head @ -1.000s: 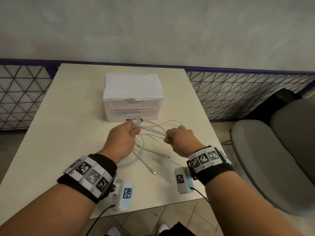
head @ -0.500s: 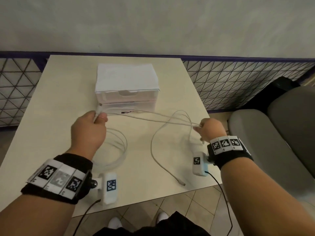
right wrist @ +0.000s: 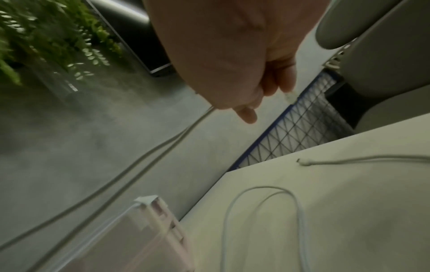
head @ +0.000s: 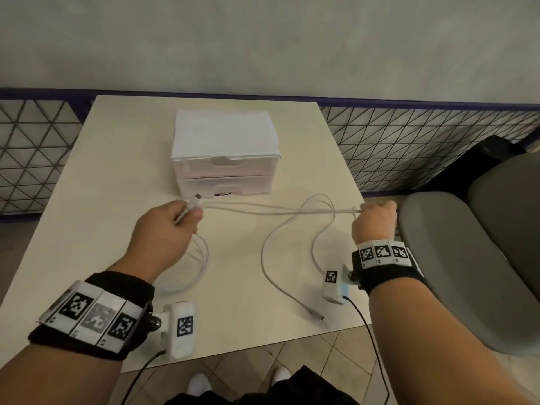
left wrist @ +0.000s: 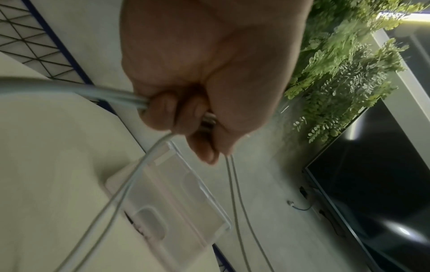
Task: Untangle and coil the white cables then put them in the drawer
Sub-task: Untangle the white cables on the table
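- Your left hand [head: 163,229] is curled around the white cables [head: 277,210], with one plug end sticking out above your thumb, just in front of the drawer unit [head: 223,159].
- From the left wrist view, your fingers [left wrist: 163,114] are wrapped tight on several strands, which leave the fist on both sides.
- Your right hand [head: 375,220] is well apart from the left, out past the right edge of the table [head: 117,171] and near the grey chair [head: 467,258].
- It pinches the far end of the same strands; in the right wrist view the thumb and fingertips [right wrist: 246,114] close on two thin lines running away toward the left hand.
- Between your hands the strands are stretched nearly straight above the tabletop, running side by side.
- Slack from the right side drops in a long loop onto the table, and its free plug [head: 317,315] lies near the front edge.
- Another loop lies on the table under and just beside your left wrist.
- The drawer unit stands at the middle back of the table, two drawers stacked, both pushed in; something dark shows at the handle cutout of the lower one, too small to tell what.
- No cable lies inside a drawer.
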